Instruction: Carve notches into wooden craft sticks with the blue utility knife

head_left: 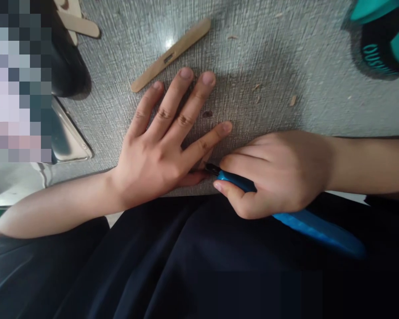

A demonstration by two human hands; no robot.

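Observation:
My left hand [162, 141] lies flat on the grey table [252, 53], fingers spread, pressing down a small wooden piece [206, 158] that shows only a little under the index finger and thumb. My right hand [279, 173] is closed round a blue-handled cutting tool [306, 223]. The tool's dark tip [212, 168] meets the wooden piece at the table's near edge. Most of the wooden piece is hidden by my left hand.
A wooden stick with a rectangular slot [171, 54] lies beyond my left hand. More sticks [80, 24] rest on a black object [68, 66] at the far left, beside a metal tray [66, 137]. Wood chips [292, 100] dot the table. A teal-and-black object [382, 40] sits top right.

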